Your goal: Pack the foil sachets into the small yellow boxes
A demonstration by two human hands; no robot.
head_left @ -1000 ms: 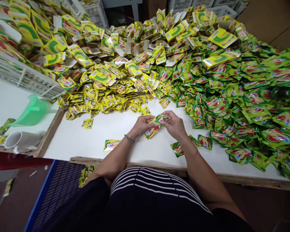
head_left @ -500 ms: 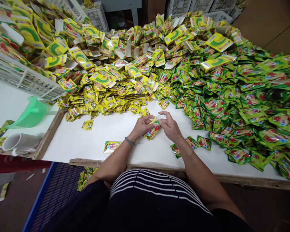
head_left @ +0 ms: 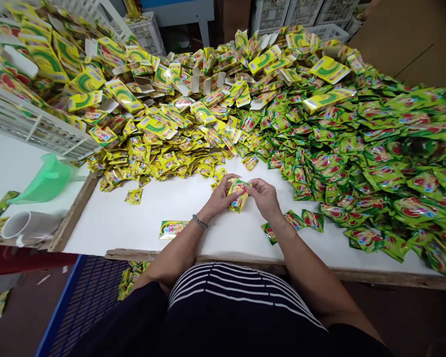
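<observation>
My left hand [head_left: 223, 194] holds a small yellow, green and red printed carton [head_left: 239, 194] by its left side, thumb lying across the front. On its upper right corner, my right hand [head_left: 263, 196] pinches it between thumb and fingers. The carton is held just above the white tabletop [head_left: 134, 225], its printed front facing up. Near my left forearm lies a flat yellow carton [head_left: 173, 229], partly covered by the arm. A few green sachets [head_left: 312, 220] rest beside my right wrist. A yellow sachet [head_left: 219, 176] lies just beyond my left fingers.
Yellow sachets [head_left: 159, 158] are heaped ahead, green sachets [head_left: 357, 148] to the right, and open cartons [head_left: 204, 89] behind. At left are a white crate [head_left: 40, 121], a green scoop [head_left: 46, 181] and a white mug [head_left: 27, 225]. A blue crate [head_left: 83, 287] stands below the table's wooden edge.
The carton has turned so its printed front faces up. The white flap between my fingers no longer shows. My right hand has moved slightly down to the carton's corner.
</observation>
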